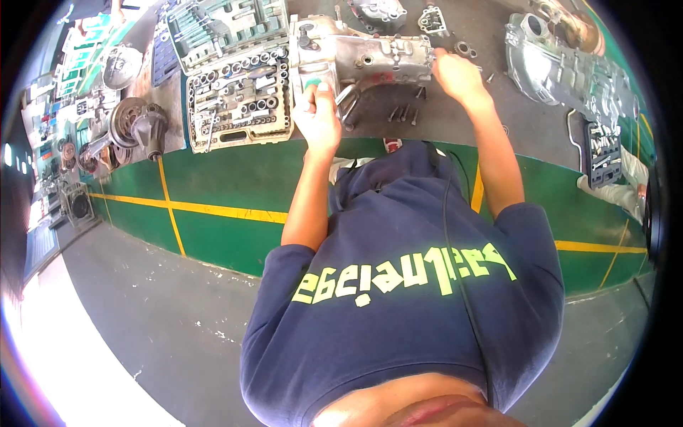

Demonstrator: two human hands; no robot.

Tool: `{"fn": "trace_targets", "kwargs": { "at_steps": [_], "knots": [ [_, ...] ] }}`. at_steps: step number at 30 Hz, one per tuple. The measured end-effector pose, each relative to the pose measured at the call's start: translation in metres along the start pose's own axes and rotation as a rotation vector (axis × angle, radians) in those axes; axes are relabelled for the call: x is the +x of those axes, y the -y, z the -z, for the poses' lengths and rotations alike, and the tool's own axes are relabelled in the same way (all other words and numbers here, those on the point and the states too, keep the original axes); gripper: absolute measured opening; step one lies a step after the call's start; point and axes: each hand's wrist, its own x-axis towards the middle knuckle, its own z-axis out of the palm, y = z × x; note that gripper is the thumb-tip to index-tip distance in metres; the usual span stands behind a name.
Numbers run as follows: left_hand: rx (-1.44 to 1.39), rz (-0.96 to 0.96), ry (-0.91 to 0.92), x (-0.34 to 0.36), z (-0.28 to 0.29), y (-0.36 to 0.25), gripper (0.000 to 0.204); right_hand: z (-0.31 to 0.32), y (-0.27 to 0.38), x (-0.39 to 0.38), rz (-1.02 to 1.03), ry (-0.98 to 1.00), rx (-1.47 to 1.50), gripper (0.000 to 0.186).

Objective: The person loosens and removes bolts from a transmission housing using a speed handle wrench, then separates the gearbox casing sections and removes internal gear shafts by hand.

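A silver metal gearbox housing (377, 58) lies on its side on the dark bench, its wide bell end to the left. My left hand (318, 117) is closed at that wide end, around a tool handle with a green end (311, 83); the rest of the tool is hidden. Beside this hand, a shiny metal bar (346, 94) slants against the housing's lower side. With fingers bent around the narrow right end, my right hand (459, 75) grips the housing. Several loose bolts (403, 114) lie on the bench just below the housing, between my hands.
At the left lies an opened socket set case (238, 107). Beyond it sits a round metal differential part (139, 124). Another silver housing (562, 64) and a dark tool tray (603, 153) are at the right. Small metal parts (432, 21) lie behind. The bench's green front (220, 192) faces me.
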Motion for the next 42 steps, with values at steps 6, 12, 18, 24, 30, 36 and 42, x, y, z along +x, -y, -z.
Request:
{"fn": "trace_targets", "kwargs": {
  "at_steps": [6,12,18,24,30,36,42],
  "knots": [
    [0.099,-0.009,-0.007,-0.005,0.004,0.011,0.032,-0.051,-0.012,-0.008,-0.107,0.261,0.011,0.055],
    [0.082,-0.042,0.028,-0.015,0.009,0.013,0.040,-0.034,-0.050,-0.017,-0.107,0.015,0.163,0.044],
    [0.115,-0.043,0.093,-0.013,0.006,0.015,0.037,0.034,-0.063,0.005,-0.061,-0.355,0.388,0.026],
    [0.112,-0.052,0.110,-0.014,-0.001,0.015,0.037,0.007,-0.057,0.043,0.005,-0.445,0.557,0.025],
    [0.090,0.025,0.075,-0.017,0.000,0.005,0.038,-0.001,-0.049,0.052,0.048,-0.452,0.600,0.024],
    [0.062,0.038,0.047,-0.019,-0.004,0.003,0.037,0.004,-0.048,0.062,0.166,-0.412,0.344,0.026],
    [0.083,0.031,0.045,-0.023,-0.010,0.004,0.036,-0.044,-0.037,0.070,0.020,-0.171,0.084,0.041]
  ]
}}
